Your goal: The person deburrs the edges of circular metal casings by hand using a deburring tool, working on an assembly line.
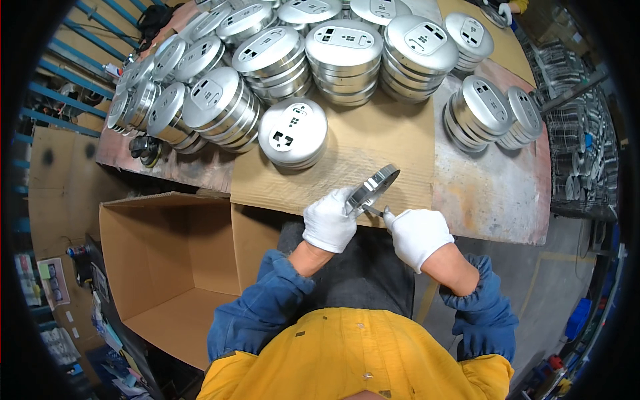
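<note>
My left hand, in a white glove, grips a round silver metal housing tipped up on its edge, just off the front edge of the table. My right hand, gloved too, is closed on a thin dark tool whose tip reaches the lower side of the housing; its exact kind is too small to tell. Closest beyond my hands is a short stack of similar round housings with cut-out openings on top.
Taller stacks of housings fill the far and left table. Two tilted stacks stand at the right. Cardboard covers the table's middle. An open cardboard box sits below left. Another person's gloved hand shows far right.
</note>
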